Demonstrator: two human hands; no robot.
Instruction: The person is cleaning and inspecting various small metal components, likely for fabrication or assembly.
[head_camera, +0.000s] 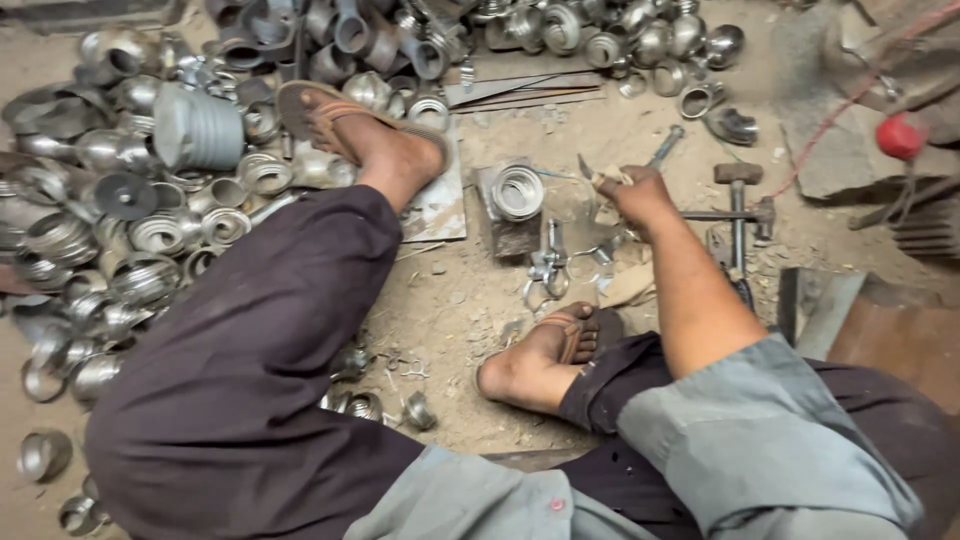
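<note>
My right hand (635, 195) reaches forward over the dirt floor, closed around a thin metal tool (668, 146) whose shaft sticks out up and to the right. Just left of the hand, a shiny ribbed metal ring (517, 192) lies on a small dark metal block (512, 238). My left hand is out of sight; only a grey sleeve (450, 500) shows at the bottom edge. I sit on the ground, and my sandalled feet (545, 350) rest on either side of the block.
A big heap of shiny ribbed metal rings and cups (150, 220) covers the left and the top. A hammer (738, 180) lies right of my hand, near a red object (900, 137). A small clamp-like tool (548, 265) lies below the block. A flat metal plate (440, 205) lies under my far foot.
</note>
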